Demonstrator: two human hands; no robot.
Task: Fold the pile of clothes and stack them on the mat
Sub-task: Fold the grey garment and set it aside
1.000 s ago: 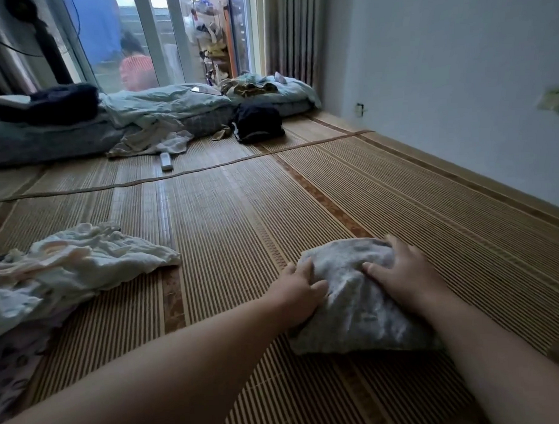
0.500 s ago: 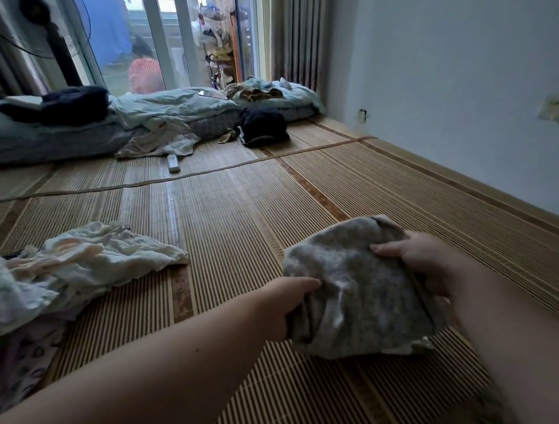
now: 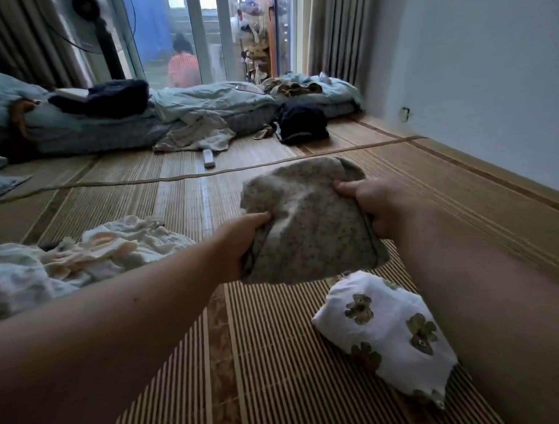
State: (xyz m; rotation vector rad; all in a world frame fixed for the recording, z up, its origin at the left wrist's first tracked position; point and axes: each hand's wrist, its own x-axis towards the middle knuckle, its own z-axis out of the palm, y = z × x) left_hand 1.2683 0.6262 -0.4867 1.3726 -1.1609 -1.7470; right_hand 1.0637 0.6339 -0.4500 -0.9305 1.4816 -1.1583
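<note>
Head view, change. The grey cloth [image 3: 307, 223] is no longer lying on the mat [image 3: 278, 356]. One second ago both hands were pressing it flat in its folded form; half a second ago it was coming up; now it is hanging clear of the mat at frame centre. The left hand [image 3: 241, 242] is gripping the cloth's left edge, thumb on top and fingers curled beneath. The right hand [image 3: 378, 204] is pinching the upper right edge, thumb on the near face. The camera is also tilting lower, bringing a folded white cloth [image 3: 389, 332] into the lower right of the frame, where it is lying on the mat.

Meaning for the task: folding of the grey cloth is judged complete, and transfer to the stack is in hand. The white cloth is the probable stacking base. The pile [image 3: 91, 255] at middle left is awaiting folding.

Head view, limits. The fingers of both hands are sitting behind the grey cloth. The right forearm is covering the white cloth's right edge. The left frame edge is cutting off the pile, so its item count cannot be told.
</note>
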